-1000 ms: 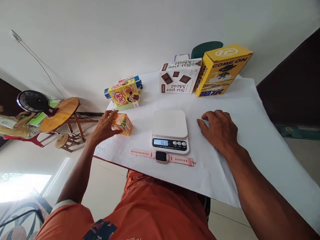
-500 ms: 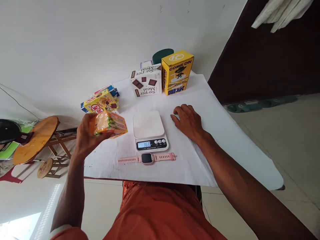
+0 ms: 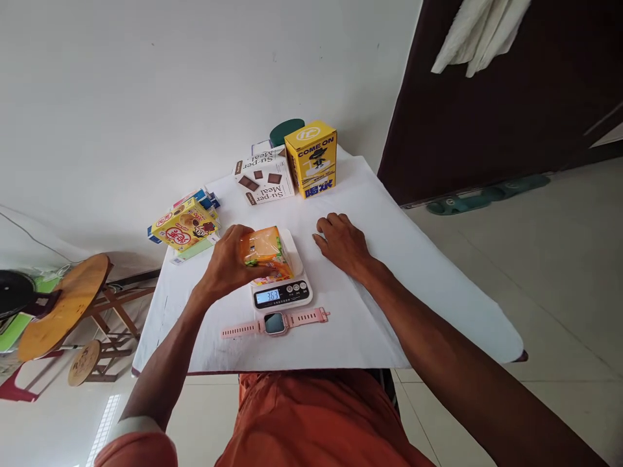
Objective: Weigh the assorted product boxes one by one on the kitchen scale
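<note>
My left hand (image 3: 228, 264) is wrapped round the side of an orange food packet (image 3: 267, 250) with green pictures on it. The packet is over the white pan of a digital kitchen scale (image 3: 293, 261); whether its underside touches the pan is hidden. On the scale's display the digits appear to read 363. Right of the scale, my right hand (image 3: 342, 243) rests palm down on the table, fingers loosely bent and thumb apart, holding nothing. A pink-strapped smartwatch (image 3: 275, 323) lies stretched out in front of the scale.
On the white-covered table (image 3: 418, 285), a yellow snack box (image 3: 185, 226) leans among other boxes at the left. Behind stand a white Su-per Meal box (image 3: 265, 178), a yellow COME ON box (image 3: 314, 162) and a green round lid (image 3: 287, 131). A wooden stool (image 3: 84, 362) is at left.
My left hand has carried the orange packet rightward from beside the scale to over its pan. My right hand stays resting on the table. The whole view has shifted slightly.
</note>
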